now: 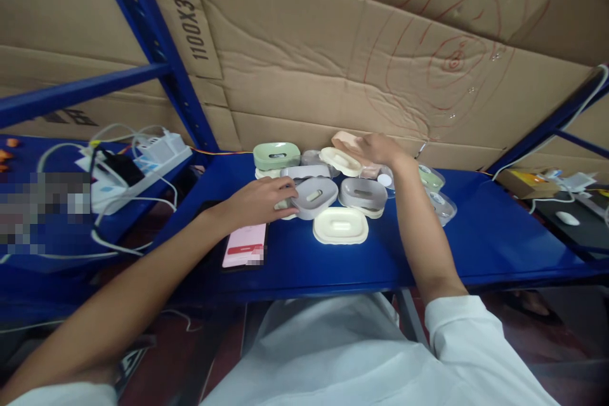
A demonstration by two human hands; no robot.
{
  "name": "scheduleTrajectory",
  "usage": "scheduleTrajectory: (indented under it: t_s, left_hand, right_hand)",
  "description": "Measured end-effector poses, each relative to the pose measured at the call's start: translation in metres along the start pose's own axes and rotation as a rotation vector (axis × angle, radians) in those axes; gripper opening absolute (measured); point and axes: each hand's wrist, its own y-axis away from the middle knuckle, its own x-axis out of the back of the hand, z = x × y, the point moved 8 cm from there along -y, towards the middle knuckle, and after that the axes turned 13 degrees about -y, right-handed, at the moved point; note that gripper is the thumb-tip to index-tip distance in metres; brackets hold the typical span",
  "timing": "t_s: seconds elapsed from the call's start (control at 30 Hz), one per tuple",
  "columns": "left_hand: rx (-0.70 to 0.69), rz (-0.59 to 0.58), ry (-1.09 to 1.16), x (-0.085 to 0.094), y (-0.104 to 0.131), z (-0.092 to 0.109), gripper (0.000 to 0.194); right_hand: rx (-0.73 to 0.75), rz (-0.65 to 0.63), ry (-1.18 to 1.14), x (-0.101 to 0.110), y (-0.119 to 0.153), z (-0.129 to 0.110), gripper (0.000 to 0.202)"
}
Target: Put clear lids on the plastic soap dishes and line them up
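Nearest my camera is the pale shirt of the person whose two bare hands I watch from afar. A cardboard wall with red loops drawn on it fills the back, and the blue tabletop runs along its foot. At the left, near the metal post, I see a white power strip with plugs and cables in it; a phone lies lit just below the left forearm.

Now the containers. The green dish at the back has a dark oblong at its middle. The near grey dish shows a pale oblong, and the second grey dish, just to its right, a darker one, with a cream edge under it. The front cream dish has an oblong ridge; the rear cream dish sits tilted. Green shows in the farther of the two clear tubs at the right.

The left hand has its fingers curled at the left end of the near grey dish. The right hand covers the right end of a slanted peach dish by the cardboard. I cannot tell whether either hand grips firmly.

I count one phone, one green dish and one peach dish; overlap hides the full number of grey and cream ones.
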Motion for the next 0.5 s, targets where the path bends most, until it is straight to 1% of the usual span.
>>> scheduleTrajectory:
  t_s: [0.07,0.1,0.13,0.17,0.2,0.27,0.33,0.37,0.4,0.5]
  left_hand:
    - [0.002,-0.013,-0.020,0.000,-0.001,0.001,0.035]
    - [0.004,-0.019,-0.026,0.000,-0.001,0.001,0.034]
    - [0.005,-0.024,-0.030,0.001,-0.001,0.002,0.034]
    - [0.006,-0.028,-0.033,0.001,-0.001,0.002,0.033]
    - [0.005,-0.029,-0.035,0.001,-0.001,0.002,0.033]
    - [0.002,-0.023,-0.034,0.001,-0.001,0.002,0.033]
    - [0.002,-0.012,-0.022,0.002,0.000,0.002,0.032]
    - [0.001,-0.006,-0.014,0.002,0.000,0.002,0.031]
    - [0.000,-0.001,-0.010,0.002,0.000,0.002,0.031]
    - [-0.003,0.010,-0.020,0.002,0.000,0.003,0.031]
  right_hand:
    - [-0.115,0.093,0.054,0.014,0.005,0.009,0.056]
    - [-0.139,0.166,0.084,0.021,0.008,0.008,0.052]
    - [-0.113,0.239,0.096,0.026,0.009,0.002,0.049]
    - [-0.040,0.284,0.081,0.028,0.010,-0.010,0.046]
    - [0.058,0.283,0.040,0.024,0.009,-0.023,0.045]
    - [0.258,0.179,-0.080,0.006,0.006,-0.052,0.049]
    - [0.378,0.049,-0.152,-0.016,0.004,-0.075,0.056]
    - [0.396,0.003,-0.149,-0.026,0.002,-0.081,0.056]
    - [0.382,-0.028,-0.122,-0.034,-0.001,-0.084,0.054]
    - [0.216,-0.084,0.022,-0.052,-0.009,-0.077,0.042]
